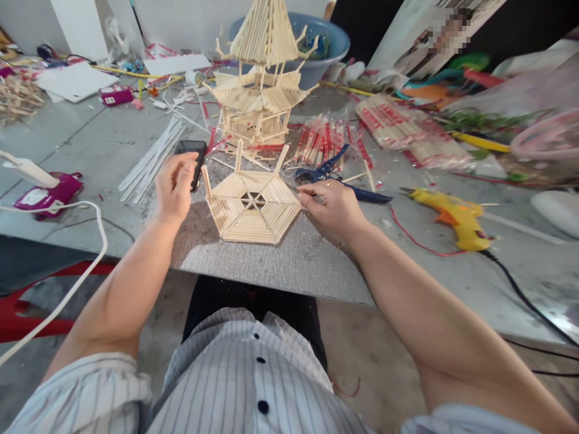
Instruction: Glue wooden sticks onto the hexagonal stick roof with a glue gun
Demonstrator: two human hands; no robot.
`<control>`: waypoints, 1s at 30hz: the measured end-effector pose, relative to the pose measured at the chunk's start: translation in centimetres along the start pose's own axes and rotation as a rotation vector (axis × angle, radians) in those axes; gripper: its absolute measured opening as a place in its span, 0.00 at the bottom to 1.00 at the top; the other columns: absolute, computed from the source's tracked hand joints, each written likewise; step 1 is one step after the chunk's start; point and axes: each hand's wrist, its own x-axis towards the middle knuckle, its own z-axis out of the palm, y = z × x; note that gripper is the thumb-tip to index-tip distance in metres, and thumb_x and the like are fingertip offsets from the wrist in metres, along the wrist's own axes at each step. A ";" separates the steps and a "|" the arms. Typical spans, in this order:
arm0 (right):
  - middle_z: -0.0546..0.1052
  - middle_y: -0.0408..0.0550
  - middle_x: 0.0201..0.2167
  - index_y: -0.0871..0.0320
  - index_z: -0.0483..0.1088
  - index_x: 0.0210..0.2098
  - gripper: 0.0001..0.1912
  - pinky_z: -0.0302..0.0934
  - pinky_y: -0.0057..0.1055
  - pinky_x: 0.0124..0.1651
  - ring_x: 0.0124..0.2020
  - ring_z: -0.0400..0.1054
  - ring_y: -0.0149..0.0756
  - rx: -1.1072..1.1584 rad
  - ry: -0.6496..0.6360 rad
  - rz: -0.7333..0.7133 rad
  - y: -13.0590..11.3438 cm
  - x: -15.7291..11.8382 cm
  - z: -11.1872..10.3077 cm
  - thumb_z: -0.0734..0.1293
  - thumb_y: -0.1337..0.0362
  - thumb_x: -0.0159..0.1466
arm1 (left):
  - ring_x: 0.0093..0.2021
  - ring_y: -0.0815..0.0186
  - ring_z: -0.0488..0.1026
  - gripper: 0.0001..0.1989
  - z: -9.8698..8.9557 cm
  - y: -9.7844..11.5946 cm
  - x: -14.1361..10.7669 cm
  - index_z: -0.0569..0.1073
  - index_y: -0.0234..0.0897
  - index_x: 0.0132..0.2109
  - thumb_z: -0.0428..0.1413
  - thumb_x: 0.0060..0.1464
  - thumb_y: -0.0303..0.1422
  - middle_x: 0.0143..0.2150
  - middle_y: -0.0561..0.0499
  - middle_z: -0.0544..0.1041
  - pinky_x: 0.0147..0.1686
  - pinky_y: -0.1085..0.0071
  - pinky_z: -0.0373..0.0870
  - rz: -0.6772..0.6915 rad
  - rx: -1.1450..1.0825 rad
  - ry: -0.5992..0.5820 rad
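Observation:
A hexagonal roof (248, 232) made of thin wooden sticks lies in front of me on the table. Its middle has a small opening crossed by spokes, and short stick pieces rise from three of its corners. My right hand (332, 205) is closed in a pinch at the roof's right corner; its fingertips partly cover that spot. My left hand (174, 187) is raised left of the roof, fingers curled with thumb near the index finger. Whatever it may hold is too small to make out. Just behind it lies a black phone (198, 161).
A tiered stick pagoda (262, 90) stands behind the roof. Blue cutters (325, 172) and a yellow glue gun (452, 214) lie to the right. Packaged sticks (398, 123), white strips (151, 160), a purple power block (52, 193) and a blue basin (337, 45) surround the work.

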 end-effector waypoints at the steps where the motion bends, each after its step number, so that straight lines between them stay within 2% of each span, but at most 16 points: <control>1: 0.79 0.50 0.38 0.52 0.77 0.40 0.14 0.64 0.45 0.48 0.42 0.72 0.45 -0.014 -0.010 0.006 -0.1 0.0 0.1 0.61 0.59 0.62 | 0.29 0.69 0.70 0.25 0.1 0.0 0.0 0.77 0.41 0.43 0.49 0.55 0.55 0.38 0.47 0.75 0.21 0.73 0.63 -0.028 -0.015 0.058; 3: 0.79 0.50 0.37 0.52 0.77 0.39 0.14 0.64 0.45 0.47 0.41 0.72 0.45 -0.048 -0.038 0.025 -0.2 -0.1 0.2 0.60 0.60 0.62 | 0.26 0.71 0.69 0.26 0.2 0.1 -0.1 0.78 0.40 0.40 0.50 0.53 0.57 0.36 0.47 0.76 0.18 0.75 0.62 -0.142 -0.063 0.122; 5: 0.79 0.51 0.37 0.53 0.77 0.40 0.14 0.64 0.44 0.46 0.40 0.72 0.45 -0.077 -0.070 0.026 -0.4 -0.1 0.2 0.61 0.59 0.62 | 0.25 0.71 0.69 0.28 0.5 0.2 -0.1 0.78 0.40 0.37 0.50 0.50 0.59 0.36 0.46 0.77 0.17 0.75 0.63 -0.281 -0.107 0.116; 9: 0.79 0.51 0.39 0.53 0.76 0.44 0.17 0.63 0.42 0.43 0.39 0.72 0.46 -0.123 -0.165 -0.022 -0.8 -0.1 -0.2 0.66 0.54 0.59 | 0.23 0.70 0.71 0.31 0.9 0.0 0.1 0.76 0.38 0.33 0.50 0.47 0.62 0.37 0.44 0.76 0.19 0.72 0.68 -0.496 -0.189 0.022; 12: 0.80 0.50 0.37 0.51 0.77 0.42 0.15 0.63 0.40 0.40 0.37 0.71 0.44 -0.106 -0.230 0.006 -1.1 -0.1 -0.4 0.65 0.53 0.59 | 0.22 0.67 0.73 0.34 0.9 -0.6 0.2 0.75 0.37 0.36 0.44 0.49 0.64 0.35 0.42 0.76 0.21 0.68 0.70 -0.571 -0.271 -0.088; 16: 0.80 0.51 0.36 0.55 0.76 0.43 0.17 0.64 0.39 0.38 0.34 0.72 0.41 0.134 -0.194 0.195 -0.7 -0.1 0.1 0.66 0.54 0.58 | 0.22 0.62 0.74 0.38 0.0 -1.8 0.7 0.74 0.38 0.36 0.37 0.49 0.66 0.28 0.42 0.76 0.22 0.64 0.71 -0.524 -0.339 -0.281; 19: 0.80 0.51 0.38 0.57 0.75 0.42 0.19 0.66 0.39 0.41 0.36 0.73 0.39 0.399 -0.159 0.309 -0.1 0.1 0.5 0.68 0.53 0.55 | 0.23 0.60 0.75 0.38 -0.8 -1.7 1.1 0.74 0.39 0.36 0.36 0.49 0.66 0.27 0.41 0.77 0.24 0.62 0.71 -0.503 -0.318 -0.396; 21: 0.79 0.51 0.39 0.57 0.74 0.41 0.21 0.67 0.39 0.43 0.38 0.73 0.39 0.535 -0.146 0.346 0.1 0.2 0.7 0.69 0.50 0.53 | 0.23 0.59 0.75 0.37 -1.1 -0.9 1.2 0.74 0.38 0.37 0.38 0.49 0.65 0.28 0.40 0.78 0.24 0.61 0.71 -0.560 -0.340 -0.468; 24: 0.78 0.53 0.42 0.59 0.72 0.41 0.23 0.66 0.38 0.44 0.40 0.73 0.37 0.617 -0.128 0.383 -0.1 0.4 0.7 0.69 0.50 0.53 | 0.22 0.59 0.75 0.36 -1.1 1.3 1.2 0.73 0.36 0.43 0.40 0.51 0.63 0.32 0.38 0.79 0.23 0.63 0.70 -0.783 -0.382 -0.570; 27: 0.79 0.54 0.40 0.62 0.72 0.42 0.19 0.65 0.37 0.44 0.38 0.72 0.36 0.488 -0.075 0.392 -0.6 0.5 0.3 0.68 0.55 0.55 | 0.22 0.61 0.75 0.33 -0.9 3.5 1.1 0.69 0.33 0.52 0.42 0.56 0.58 0.38 0.38 0.79 0.21 0.67 0.69 -1.002 -0.338 -0.564; 30: 0.79 0.50 0.32 0.60 0.74 0.36 0.13 0.63 0.35 0.39 0.32 0.71 0.36 0.156 -0.046 0.383 -1.1 0.5 -0.8 0.68 0.58 0.55 | 0.20 0.63 0.74 0.32 -0.7 4.4 1.1 0.66 0.32 0.54 0.44 0.57 0.56 0.35 0.40 0.79 0.20 0.70 0.68 -1.058 -0.307 -0.535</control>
